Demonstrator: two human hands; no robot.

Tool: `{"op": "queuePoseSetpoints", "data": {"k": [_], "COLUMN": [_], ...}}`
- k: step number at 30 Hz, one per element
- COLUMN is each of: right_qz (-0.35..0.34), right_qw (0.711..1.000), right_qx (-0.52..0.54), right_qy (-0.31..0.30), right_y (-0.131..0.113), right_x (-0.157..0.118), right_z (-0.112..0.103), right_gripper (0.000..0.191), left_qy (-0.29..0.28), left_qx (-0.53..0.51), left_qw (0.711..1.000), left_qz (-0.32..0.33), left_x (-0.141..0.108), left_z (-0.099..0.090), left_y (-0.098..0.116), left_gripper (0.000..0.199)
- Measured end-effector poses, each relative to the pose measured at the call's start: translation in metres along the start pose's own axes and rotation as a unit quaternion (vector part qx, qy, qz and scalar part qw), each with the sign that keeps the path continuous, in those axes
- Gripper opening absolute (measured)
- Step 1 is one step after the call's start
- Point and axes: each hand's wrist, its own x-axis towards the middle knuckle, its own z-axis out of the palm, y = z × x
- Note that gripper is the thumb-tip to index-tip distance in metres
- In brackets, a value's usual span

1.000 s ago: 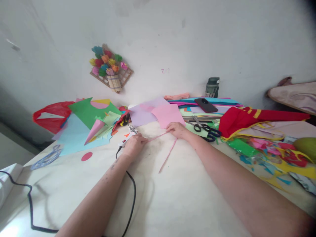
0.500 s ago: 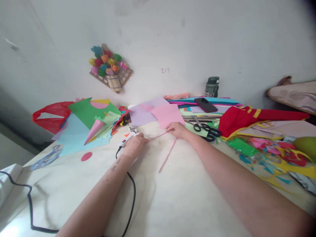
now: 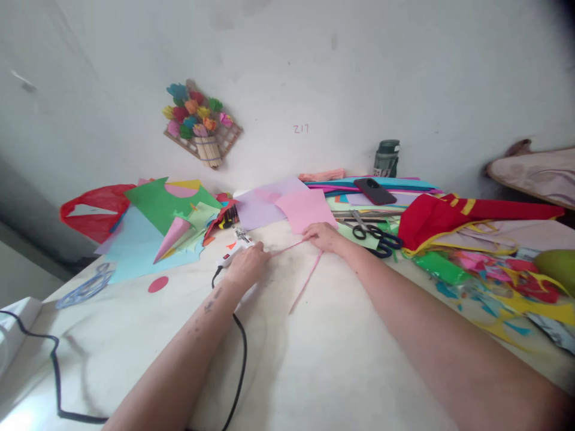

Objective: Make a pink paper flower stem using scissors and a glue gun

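Note:
A thin pink paper strip [image 3: 286,248] stretches between my two hands, low over the table. At its left end the fingers of my left hand [image 3: 249,263] are closed. My right hand [image 3: 320,236] pinches the strip farther right, and a loose length of it slants down toward me on the table. Right beside my left hand lies a white glue gun [image 3: 230,256] with a black cord, partly covered by that hand. Just behind my right hand is a pink paper sheet [image 3: 308,209], overlapping a lilac sheet [image 3: 258,206].
Scissors [image 3: 371,230] and a phone [image 3: 375,191] lie to the right on stacked papers. A red cloth [image 3: 431,221] and paper scraps fill the right side. At left are a pink paper cone [image 3: 173,236], coloured sheets and a red paper circle [image 3: 158,284]. The black cord [image 3: 242,353] crosses the front.

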Motion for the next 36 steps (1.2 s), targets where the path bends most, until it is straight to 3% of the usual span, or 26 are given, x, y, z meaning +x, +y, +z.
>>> {"op": "queuePoseSetpoints", "data": {"k": [9,13,17,21,36], "right_qz": [-0.013,-0.011,0.004,-0.037,-0.066], "right_qw": [1.000,0.998,0.994,0.986,0.979], "right_qx": [-0.010,-0.046,-0.105,-0.156,-0.185], "right_qy": [0.024,0.036,0.006,-0.031,-0.055], "right_y": [0.004,-0.006,-0.023,-0.034,-0.037], "right_x": [-0.001,-0.003,-0.006,-0.006,-0.005], "right_z": [0.003,-0.002,-0.008,-0.007,0.000], "right_gripper": [0.024,0.026,0.022,0.022,0.023], "left_qy": [-0.025,-0.020,-0.016,-0.014,0.001], "left_qx": [0.027,0.030,0.024,0.034,0.050], "left_qw": [0.999,0.999,1.000,0.999,0.999], "left_qz": [0.007,0.011,0.009,0.002,0.007], "left_x": [-0.001,-0.002,-0.003,-0.004,-0.008], "left_z": [-0.003,-0.003,-0.004,-0.005,-0.009], "left_y": [0.003,0.003,0.005,0.008,0.013], "left_gripper": [0.032,0.032,0.031,0.032,0.029]}}
